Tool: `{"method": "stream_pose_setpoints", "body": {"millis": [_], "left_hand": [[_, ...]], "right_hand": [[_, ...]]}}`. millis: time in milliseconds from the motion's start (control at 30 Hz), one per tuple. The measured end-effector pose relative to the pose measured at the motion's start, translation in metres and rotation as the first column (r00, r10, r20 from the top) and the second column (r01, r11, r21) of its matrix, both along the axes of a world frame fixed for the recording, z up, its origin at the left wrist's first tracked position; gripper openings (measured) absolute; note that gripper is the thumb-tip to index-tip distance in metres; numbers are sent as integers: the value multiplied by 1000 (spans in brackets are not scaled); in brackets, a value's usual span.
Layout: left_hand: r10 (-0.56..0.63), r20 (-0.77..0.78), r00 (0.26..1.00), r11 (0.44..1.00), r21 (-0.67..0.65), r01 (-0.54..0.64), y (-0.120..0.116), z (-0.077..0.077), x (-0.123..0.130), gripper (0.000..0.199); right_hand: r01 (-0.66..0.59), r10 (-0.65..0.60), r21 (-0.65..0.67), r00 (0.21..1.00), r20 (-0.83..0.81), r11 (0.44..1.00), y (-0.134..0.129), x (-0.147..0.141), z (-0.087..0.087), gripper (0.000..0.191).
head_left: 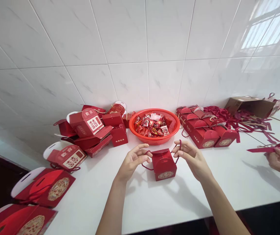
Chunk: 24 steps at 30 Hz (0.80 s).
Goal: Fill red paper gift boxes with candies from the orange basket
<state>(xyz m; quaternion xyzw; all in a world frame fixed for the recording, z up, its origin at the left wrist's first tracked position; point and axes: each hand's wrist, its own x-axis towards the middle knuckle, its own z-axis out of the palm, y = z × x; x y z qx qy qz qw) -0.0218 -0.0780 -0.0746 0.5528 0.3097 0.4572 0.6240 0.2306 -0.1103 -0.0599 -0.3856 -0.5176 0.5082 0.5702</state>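
Head view: a white table [100, 192] supports a red basket [147, 140]. Left of the basket, boxes [81, 125] lie heaped; right of it, closed boxes [198, 133] stand side by side, apparently to save room. Nearer than the basket, the left hand [136, 160] and right hand [191, 158] flank a small red box [164, 163], upright on the table, probably so that neither hand must support it. Each hand narrows to a pinch on dark red cord [180, 144], seemingly to keep it raised. Wrapped packets [152, 125] fill the basket, whose wall likely contains them.
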Motion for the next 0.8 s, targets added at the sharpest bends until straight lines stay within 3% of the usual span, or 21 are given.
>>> {"method": "stream_pose_setpoints", "body": {"millis": [67,133,200,333,433,567,633,733,800], "left_hand": [[-78,122,989,995,72,69,-2,3,-4,47],[-169,138,976,977,151,148,-5,5,-4,50],[-200,58,978,959,219,183,-10,6,2,52],[-118,-198,973,919,350,183,-21,7,23,58],[-73,-313,947,861,459,218,-27,6,35,68],[-18,-252,968,852,503,146,-28,4,32,61],[19,-161,987,869,491,63,-25,3,25,48],[109,-93,990,881,469,-53,-21,4,17,32],[168,-110,980,885,455,-100,-19,4,15,27]], "right_hand": [[16,-17,15,998,56,1000,-2,-3,3,38],[30,-40,65,986,163,997,-6,-10,4,33],[58,-100,145,949,300,988,-10,-23,2,28],[112,-229,257,843,487,960,-16,-54,-12,24],[142,-244,264,880,408,954,-17,-68,-19,14],[296,-337,219,922,188,930,-17,-52,-13,30],[448,-478,207,868,131,870,-19,-29,-8,33],[666,-695,227,715,76,710,-22,17,-1,32],[746,-779,255,625,52,616,-21,48,0,33]]}}
